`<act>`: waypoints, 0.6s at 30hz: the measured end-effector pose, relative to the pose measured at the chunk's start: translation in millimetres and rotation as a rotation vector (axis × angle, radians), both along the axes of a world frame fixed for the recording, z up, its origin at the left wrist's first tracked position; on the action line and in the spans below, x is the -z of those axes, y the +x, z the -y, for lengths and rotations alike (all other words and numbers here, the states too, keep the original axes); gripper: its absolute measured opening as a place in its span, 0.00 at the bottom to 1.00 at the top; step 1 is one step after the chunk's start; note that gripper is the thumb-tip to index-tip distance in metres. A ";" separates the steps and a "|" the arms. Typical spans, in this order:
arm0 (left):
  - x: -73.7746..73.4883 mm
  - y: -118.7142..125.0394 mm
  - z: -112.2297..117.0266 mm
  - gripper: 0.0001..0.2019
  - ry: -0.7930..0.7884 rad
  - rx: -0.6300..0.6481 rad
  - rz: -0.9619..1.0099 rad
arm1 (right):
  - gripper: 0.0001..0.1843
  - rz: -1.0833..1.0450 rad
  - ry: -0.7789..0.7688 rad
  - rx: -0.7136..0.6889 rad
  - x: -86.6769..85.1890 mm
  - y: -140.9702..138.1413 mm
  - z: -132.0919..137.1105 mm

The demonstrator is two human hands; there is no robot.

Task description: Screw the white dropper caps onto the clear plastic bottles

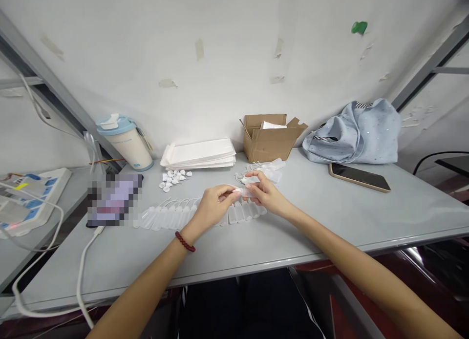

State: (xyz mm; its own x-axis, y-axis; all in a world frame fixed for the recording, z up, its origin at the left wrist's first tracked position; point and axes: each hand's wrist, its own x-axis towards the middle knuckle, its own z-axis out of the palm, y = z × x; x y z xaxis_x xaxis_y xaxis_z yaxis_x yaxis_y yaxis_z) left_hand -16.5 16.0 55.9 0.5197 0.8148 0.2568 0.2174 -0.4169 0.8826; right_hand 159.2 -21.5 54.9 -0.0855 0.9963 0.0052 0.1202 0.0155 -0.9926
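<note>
I'm wearing a dark red beaded bracelet (185,242) above translucent white plastic sachets (238,213), while a pale blue cloth bag (351,134) is showing silver speckles and black-and-white striped trim beside a brown cardboard box (269,144).

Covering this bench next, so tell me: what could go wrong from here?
The left hand and right hand pinch a small clear plastic piece above a row of clear plastic tags, so a slip could tangle their thin loops. The loose white pieces lie unboxed nearby and might get knocked and scattered.
</note>
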 end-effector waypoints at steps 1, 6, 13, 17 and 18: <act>0.7 -0.2 0.2 0.09 0.043 -0.001 0.007 | 0.13 0.002 -0.002 -0.004 0.4 0.9 -0.6; 1.0 -0.3 1.4 0.09 0.165 0.018 0.003 | 0.13 0.017 -0.009 -0.005 2.5 2.9 -2.1; -3.2 1.1 1.7 0.13 -0.061 0.052 0.007 | 0.12 0.179 0.166 -0.045 5.1 0.4 0.5; -2.5 -0.6 -3.5 0.17 -0.071 0.051 0.032 | 0.10 0.413 0.399 -0.050 4.7 1.8 1.2; -2.1 -0.9 -3.9 0.17 -0.063 0.055 0.034 | 0.10 0.453 0.446 -0.042 4.9 2.3 1.1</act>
State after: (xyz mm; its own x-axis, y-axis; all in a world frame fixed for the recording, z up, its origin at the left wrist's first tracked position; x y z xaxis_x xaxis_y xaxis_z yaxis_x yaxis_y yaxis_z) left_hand -17.4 19.9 58.0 0.5561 0.8004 0.2239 0.1652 -0.3704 0.9141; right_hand 161.5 -22.7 50.1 -0.2155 0.9023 0.3733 0.5167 0.4298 -0.7405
